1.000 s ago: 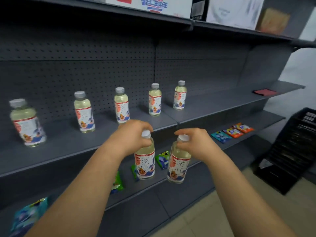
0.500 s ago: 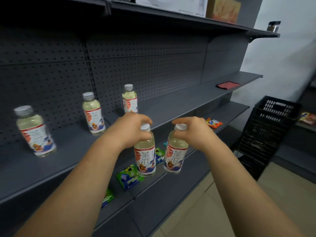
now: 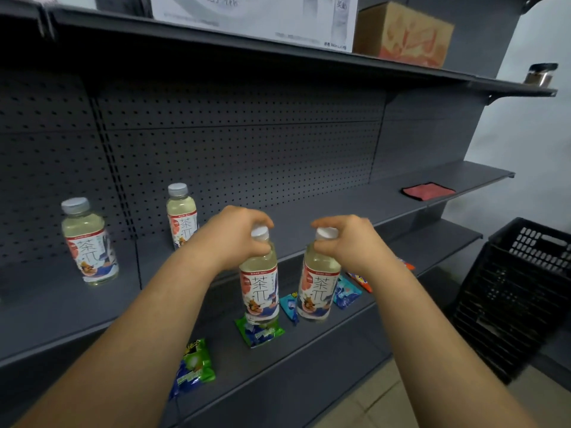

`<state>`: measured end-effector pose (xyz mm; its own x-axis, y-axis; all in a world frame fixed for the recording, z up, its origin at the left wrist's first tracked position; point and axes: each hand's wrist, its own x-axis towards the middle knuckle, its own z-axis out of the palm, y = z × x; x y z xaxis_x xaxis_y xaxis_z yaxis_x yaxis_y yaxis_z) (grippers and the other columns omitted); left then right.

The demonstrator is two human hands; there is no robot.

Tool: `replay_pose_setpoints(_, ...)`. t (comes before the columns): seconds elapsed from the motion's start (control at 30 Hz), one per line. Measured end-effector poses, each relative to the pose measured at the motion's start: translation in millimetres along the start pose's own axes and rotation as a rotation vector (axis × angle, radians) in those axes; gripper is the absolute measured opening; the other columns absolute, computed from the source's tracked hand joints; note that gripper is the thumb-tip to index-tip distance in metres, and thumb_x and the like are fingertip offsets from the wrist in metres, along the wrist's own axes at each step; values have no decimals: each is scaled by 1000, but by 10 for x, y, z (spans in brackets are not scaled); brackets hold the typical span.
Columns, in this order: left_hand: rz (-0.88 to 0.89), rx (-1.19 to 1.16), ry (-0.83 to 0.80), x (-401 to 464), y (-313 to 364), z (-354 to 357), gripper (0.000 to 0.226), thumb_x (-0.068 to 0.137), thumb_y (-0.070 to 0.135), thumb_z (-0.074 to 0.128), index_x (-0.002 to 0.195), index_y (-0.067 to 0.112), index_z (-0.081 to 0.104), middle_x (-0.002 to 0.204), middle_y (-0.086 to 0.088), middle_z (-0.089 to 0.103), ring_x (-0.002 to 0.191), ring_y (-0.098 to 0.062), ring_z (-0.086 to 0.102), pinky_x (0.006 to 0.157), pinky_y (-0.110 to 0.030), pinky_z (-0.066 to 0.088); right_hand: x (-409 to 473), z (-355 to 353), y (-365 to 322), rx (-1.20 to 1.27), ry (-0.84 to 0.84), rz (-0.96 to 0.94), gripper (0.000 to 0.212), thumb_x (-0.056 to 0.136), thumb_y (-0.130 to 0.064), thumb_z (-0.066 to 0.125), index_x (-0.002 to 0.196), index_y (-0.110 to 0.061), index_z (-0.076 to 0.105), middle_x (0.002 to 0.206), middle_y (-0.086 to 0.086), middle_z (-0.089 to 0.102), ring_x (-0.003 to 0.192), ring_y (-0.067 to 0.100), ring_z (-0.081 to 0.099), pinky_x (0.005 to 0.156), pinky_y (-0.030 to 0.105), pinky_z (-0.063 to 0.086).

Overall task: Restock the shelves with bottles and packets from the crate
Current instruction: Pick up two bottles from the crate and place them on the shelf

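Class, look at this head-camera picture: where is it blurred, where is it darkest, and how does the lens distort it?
Head view: wide-angle lens bows the top shelf; print on the white carton is blurred beyond reading; the underside of that shelf at upper left is darkest; the labels of the held bottles read fairly sharp; soft, even light, no hard glare.

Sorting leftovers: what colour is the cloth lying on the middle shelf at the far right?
Red, the cloth shows best in the head view.

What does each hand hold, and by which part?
Each holds a clear plastic tea bottle by its white-capped neck: left hand one bottle, right hand the other.
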<state>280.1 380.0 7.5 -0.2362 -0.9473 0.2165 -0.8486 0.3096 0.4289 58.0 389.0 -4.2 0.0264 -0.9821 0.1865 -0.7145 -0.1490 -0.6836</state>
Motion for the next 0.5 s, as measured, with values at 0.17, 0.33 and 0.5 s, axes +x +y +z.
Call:
replay_pose_setpoints(0.17, -38, 30, 78, 648, -81, 92, 41, 76, 31, 69, 117, 36, 64, 123, 3, 61, 106, -19, 57, 89, -38, 51, 754, -93, 237, 84, -15, -40, 39, 83, -22, 72, 120, -32, 68, 124, 0, 62, 95, 14, 61, 65, 21, 49)
replay_pose_setpoints(0.33, -111, 36, 154, 1321, -286, 90, 43, 76, 30, 69, 118, 34, 64, 123, 3, 62, 108, -20, 58, 92, -40, 51, 1608, -96, 311, 68, -69, -108, 40, 83, -21, 72, 122, -32, 67, 128, 0, 60, 99, 14, 61, 69, 20, 48)
replay_pose_setpoints(0.5, -190, 127, 149, 1828, -450, 128, 45, 78, 33, 67, 122, 35, 61, 124, 2, 61, 110, -22, 57, 93, -41, 50, 2323, 15, 418, 83, -127, -167, 42, 84, -20, 71, 125, -30, 66, 127, 1, 59, 94, 14, 61, 67, 21, 48)
